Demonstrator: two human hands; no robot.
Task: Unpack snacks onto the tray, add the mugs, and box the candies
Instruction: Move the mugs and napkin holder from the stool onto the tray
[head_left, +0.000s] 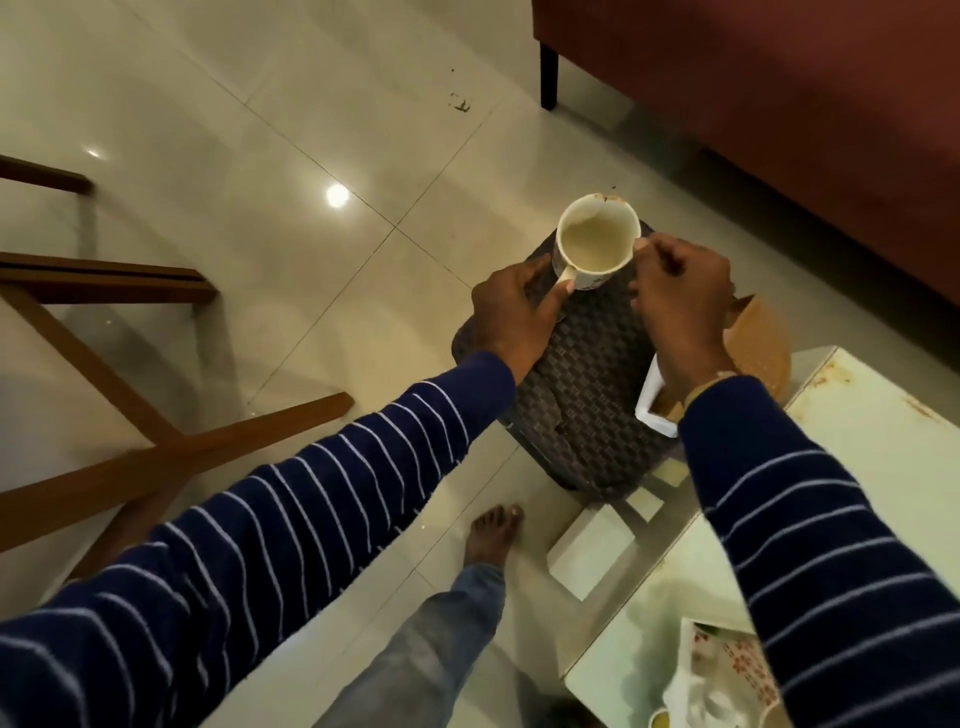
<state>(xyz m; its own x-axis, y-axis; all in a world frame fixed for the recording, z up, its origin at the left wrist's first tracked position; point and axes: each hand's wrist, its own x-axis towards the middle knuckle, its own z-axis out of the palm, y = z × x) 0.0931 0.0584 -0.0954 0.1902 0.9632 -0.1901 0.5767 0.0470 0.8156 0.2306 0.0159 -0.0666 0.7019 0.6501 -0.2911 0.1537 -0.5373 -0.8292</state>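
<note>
A white mug (597, 244), empty and stained inside, is tilted just above the far end of a dark woven tray (587, 374). My left hand (519, 312) grips the mug's handle from the left. My right hand (680, 296) has its fingers curled, and the fingertips pinch the mug's right rim. An open white box (655, 410) with brown contents stands on the tray's right edge, partly hidden under my right wrist. A brown paper bag (758, 343) lies just beyond it. A printed snack packet (727, 670) lies on the table at the lower right.
The tray rests at the far end of a glass-topped table with a white frame (857, 415). A wooden chair frame (130, 405) stands to the left on the tiled floor. A red sofa (779, 104) fills the upper right. My bare foot (493, 535) shows through the glass.
</note>
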